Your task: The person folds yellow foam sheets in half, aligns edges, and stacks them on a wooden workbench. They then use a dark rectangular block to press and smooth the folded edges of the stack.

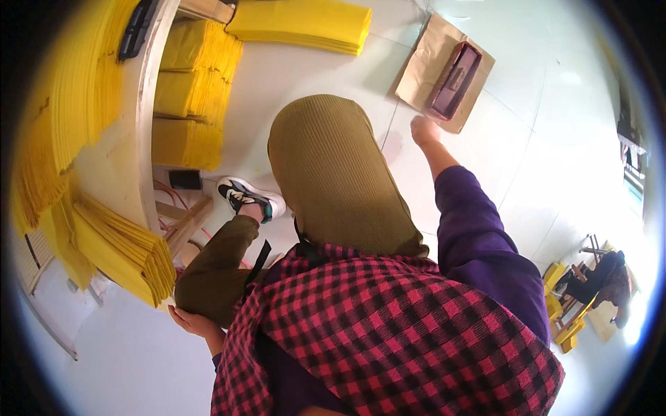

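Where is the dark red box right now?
The dark red box is at the upper right of the head view, on a brown sheet on the floor, just past the right hand.

Pale floor with thin seams [517, 156], brown paper sheet [419, 68] lying flat, black-and-white shoe [239, 194]

Left head-worn fisheye view, facing down, close above checked garment [402, 319]

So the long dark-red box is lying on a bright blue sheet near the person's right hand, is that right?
Not quite: the sheet is brown, as the head view shows. The long dark-red box does lie on it near the right hand.
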A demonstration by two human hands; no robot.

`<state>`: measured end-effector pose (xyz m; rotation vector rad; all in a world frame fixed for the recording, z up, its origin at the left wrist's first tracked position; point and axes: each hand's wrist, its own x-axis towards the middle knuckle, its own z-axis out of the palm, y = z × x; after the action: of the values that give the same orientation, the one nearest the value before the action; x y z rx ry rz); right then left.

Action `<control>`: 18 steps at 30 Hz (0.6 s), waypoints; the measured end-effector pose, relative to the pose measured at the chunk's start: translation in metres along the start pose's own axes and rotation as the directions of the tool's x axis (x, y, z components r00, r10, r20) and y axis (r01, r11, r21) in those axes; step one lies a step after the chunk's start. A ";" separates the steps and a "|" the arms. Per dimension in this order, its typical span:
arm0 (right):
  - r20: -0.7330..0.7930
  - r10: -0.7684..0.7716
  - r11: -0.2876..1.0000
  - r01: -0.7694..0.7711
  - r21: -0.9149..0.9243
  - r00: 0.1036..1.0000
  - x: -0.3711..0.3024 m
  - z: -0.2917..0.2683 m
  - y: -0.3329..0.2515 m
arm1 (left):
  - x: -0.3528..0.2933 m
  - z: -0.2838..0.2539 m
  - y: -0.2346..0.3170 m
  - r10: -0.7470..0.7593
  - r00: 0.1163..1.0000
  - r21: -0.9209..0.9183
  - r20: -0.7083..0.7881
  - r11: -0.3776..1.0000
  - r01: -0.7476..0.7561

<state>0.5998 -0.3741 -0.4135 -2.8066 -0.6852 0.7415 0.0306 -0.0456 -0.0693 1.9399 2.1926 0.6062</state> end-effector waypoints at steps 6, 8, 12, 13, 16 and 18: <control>0.379 -0.287 0.836 0.423 -0.349 0.880 0.066 -0.022 -0.049 | 0.001 -0.002 0.003 -0.059 0.998 0.050 0.016 0.997 0.058; 0.490 -0.266 0.750 0.497 -0.436 0.830 0.087 -0.017 -0.055 | 0.001 -0.004 0.007 -0.068 0.997 0.064 0.022 0.996 0.067; 0.682 0.051 0.486 0.578 -0.655 0.729 0.128 0.007 -0.059 | -0.006 -0.006 0.008 -0.102 0.995 0.059 0.017 0.993 0.101; 0.688 0.131 0.422 0.588 -0.690 0.713 0.134 0.012 -0.058 | -0.008 -0.008 0.006 -0.095 0.995 0.052 0.022 0.994 0.093; 0.638 0.056 0.524 0.521 -0.674 0.768 0.142 0.018 -0.050 | -0.013 -0.012 -0.002 -0.087 0.996 0.112 0.012 0.990 0.085; 0.706 0.011 0.485 0.614 -0.623 0.708 0.140 0.017 -0.048 | -0.018 -0.015 -0.008 -0.092 0.996 0.113 0.014 0.990 0.090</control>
<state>0.6810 -0.2651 -0.4757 -2.8674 -2.1923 1.6793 0.0203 -0.0669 -0.0615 1.8757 2.3354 0.4581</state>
